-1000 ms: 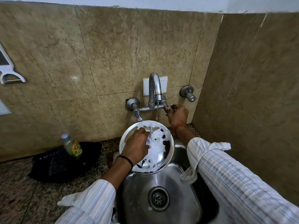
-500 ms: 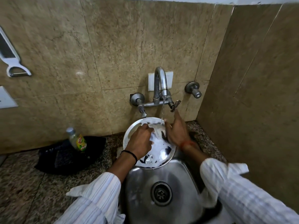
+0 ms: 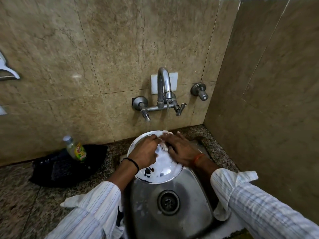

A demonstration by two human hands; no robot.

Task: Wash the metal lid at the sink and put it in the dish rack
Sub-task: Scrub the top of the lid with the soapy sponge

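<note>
Fingers of the left hand (image 3: 145,151) were curled down onto the middle of the metal lid (image 3: 155,171), seemingly round something at its centre that the hand itself hid, so I could not tell just what they gripped. The right hand (image 3: 181,149) lay beside it with its fingers nearly straight and spread, pressing flat on the lid's soapy face. One lid only, round and shiny, tilted over the far edge of the sink (image 3: 189,190) and smeared with white foam. A thin stream ran from the tap (image 3: 164,87) onto the lid's far rim, just by the fingertips of both hands. Two lever handles stuck out from the tap's crossbar, and one separate valve (image 3: 199,91) sat on the wall to the right. One drain (image 3: 168,202) lay open in the near half of the basin. On the counter's left side, against the wall, one soap bottle (image 3: 76,149) leaned on a black bag (image 3: 65,168). Both striped sleeves were pushed back from the wrists.
</note>
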